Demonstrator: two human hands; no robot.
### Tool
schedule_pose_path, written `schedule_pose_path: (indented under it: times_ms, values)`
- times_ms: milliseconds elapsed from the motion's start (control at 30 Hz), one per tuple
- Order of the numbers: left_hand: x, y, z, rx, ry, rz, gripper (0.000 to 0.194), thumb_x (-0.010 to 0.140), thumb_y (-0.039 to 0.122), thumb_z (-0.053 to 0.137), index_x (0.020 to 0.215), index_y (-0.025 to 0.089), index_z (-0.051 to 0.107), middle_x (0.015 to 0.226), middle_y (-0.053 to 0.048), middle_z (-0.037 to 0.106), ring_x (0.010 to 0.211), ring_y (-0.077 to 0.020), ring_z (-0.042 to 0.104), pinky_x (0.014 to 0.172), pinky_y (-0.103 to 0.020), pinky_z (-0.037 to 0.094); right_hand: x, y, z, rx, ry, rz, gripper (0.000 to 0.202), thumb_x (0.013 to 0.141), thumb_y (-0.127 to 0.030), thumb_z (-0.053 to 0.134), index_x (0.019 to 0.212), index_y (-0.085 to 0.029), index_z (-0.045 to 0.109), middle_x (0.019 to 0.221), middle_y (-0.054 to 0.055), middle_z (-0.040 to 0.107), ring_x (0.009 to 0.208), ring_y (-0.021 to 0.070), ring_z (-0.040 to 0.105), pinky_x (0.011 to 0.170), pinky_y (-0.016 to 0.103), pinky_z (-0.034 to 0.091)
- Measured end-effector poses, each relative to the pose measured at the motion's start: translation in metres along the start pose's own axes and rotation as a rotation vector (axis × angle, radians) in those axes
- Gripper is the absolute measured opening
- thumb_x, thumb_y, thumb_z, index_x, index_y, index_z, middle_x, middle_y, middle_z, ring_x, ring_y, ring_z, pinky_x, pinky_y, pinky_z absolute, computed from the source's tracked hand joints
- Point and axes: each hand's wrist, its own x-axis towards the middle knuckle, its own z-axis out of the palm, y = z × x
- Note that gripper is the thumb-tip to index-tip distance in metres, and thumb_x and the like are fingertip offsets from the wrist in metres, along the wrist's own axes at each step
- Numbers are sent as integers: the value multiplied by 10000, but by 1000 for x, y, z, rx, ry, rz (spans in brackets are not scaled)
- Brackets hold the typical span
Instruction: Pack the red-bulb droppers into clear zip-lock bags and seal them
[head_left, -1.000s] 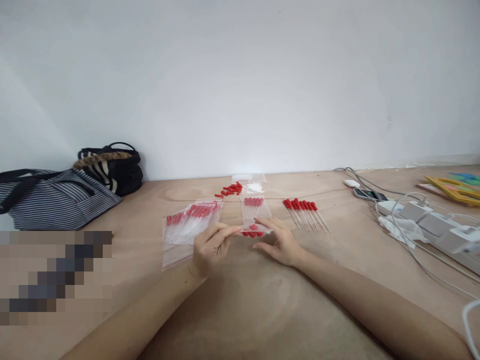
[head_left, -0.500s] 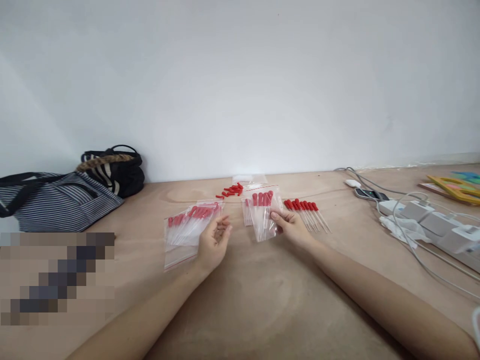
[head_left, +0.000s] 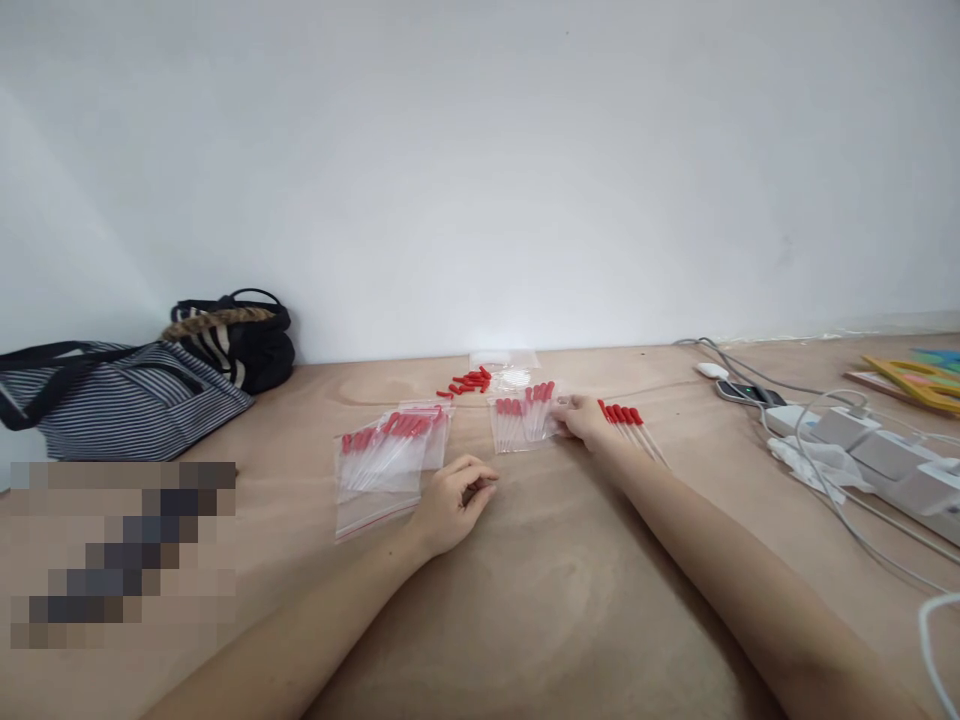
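Plain plywood tabletop point(head_left: 525, 600) against a blank white wall, pretty bare-bones setup. Nearest to the camera, the left hand point(head_left: 450, 510) rests empty on the wood, fingers loosely curled inward, just beside the stack of filled bags point(head_left: 386, 455) with red-capped droppers inside. A bit further out, the right hand point(head_left: 581, 418) has its fingers pinched on the edge of the latest bag point(head_left: 525, 418), which lies flat on a smaller pile of bags in the middle. Right behind that hand are the loose droppers point(head_left: 630, 422), a short row mostly hidden by the wrist. Further back there's a scatter of spare red caps point(head_left: 469, 381) and some empty clear bags point(head_left: 504, 360) near the wall. Off to the left sit a striped bag point(head_left: 112, 400) and a black handbag point(head_left: 240, 340); to the right a power strip point(head_left: 877, 445) with a tangle of cables.

Progress-wise, I'd say it's well along: two piles of bagged droppers are done, and only that small row of loose ones plus the caps and empty bags look left.

Compared with half a second ago, the bag was held upright off the wood in the right hand; now it's laid down on the middle pile, and the left hand has dropped from palm-up in the air to resting on the wood.
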Motion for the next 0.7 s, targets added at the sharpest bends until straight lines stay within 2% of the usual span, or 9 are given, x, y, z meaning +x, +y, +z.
schedule_pose_path:
  times_ms: [100, 200, 300, 400, 467, 533, 600, 700]
  values:
    - [0, 2, 0, 11, -24, -40, 131, 788, 126, 494, 859, 146, 603, 810, -47, 569, 654, -118, 560, 590, -234, 482, -4, -1, -8, -168, 100, -106, 492, 610, -140, 618, 1090, -91, 525, 968, 135, 612, 874, 219, 576, 748, 312, 455]
    - [0, 4, -1, 22, -44, -55, 134, 790, 132, 485, 861, 148, 598, 812, -47, 563, 664, -123, 559, 607, -243, 476, -10, -5, -18, -301, 144, -236, 450, 634, -146, 574, 1082, -112, 538, 1140, 141, 533, 995, 220, 521, 852, 309, 385]
    - [0, 5, -1, 53, -53, -45, 140, 796, 147, 478, 870, 156, 596, 826, -47, 568, 677, -131, 562, 623, -254, 469, -19, -5, -33, -398, 169, -307, 305, 704, -178, 495, 993, -155, 589, 1021, 98, 598, 1002, 222, 506, 877, 347, 325]
    - [0, 3, -2, 133, -14, -17, 137, 793, 155, 482, 858, 171, 602, 837, -46, 579, 751, -155, 567, 680, -279, 459, -30, 2, -47, -633, 212, -333, 213, 754, -273, 462, 869, -188, 620, 855, 69, 640, 940, 245, 513, 851, 408, 267]
    - [0, 2, -3, 228, 39, -16, 99, 778, 163, 507, 783, 182, 604, 818, -38, 588, 790, -176, 560, 725, -309, 442, -38, 8, -53, -833, 235, -341, 241, 785, -349, 440, 801, -191, 621, 858, 72, 643, 912, 246, 513, 819, 408, 253]
    - [-1, 1, -6, 353, 88, -55, 88, 756, 193, 548, 674, 182, 579, 805, -36, 595, 800, -196, 551, 753, -342, 421, -45, 11, -55, -957, 254, -325, 311, 811, -415, 412, 812, -179, 614, 901, 95, 640, 917, 252, 512, 798, 401, 250]
    - [-1, 0, -12, 488, 121, -129, 149, 742, 238, 580, 609, 179, 546, 839, -48, 600, 827, -219, 545, 766, -364, 405, -48, 13, -56, -1016, 263, -293, 377, 828, -465, 377, 841, -167, 608, 922, 118, 637, 936, 263, 511, 796, 405, 247]
    - [-2, -6, -27, 668, 146, -256, 168, 747, 304, 580, 638, 181, 545, 948, -72, 590, 922, -257, 522, 803, -386, 389, -49, 12, -54, -1055, 228, -244, 429, 846, -495, 330, 816, -169, 607, 868, 120, 646, 935, 273, 522, 800, 422, 246]
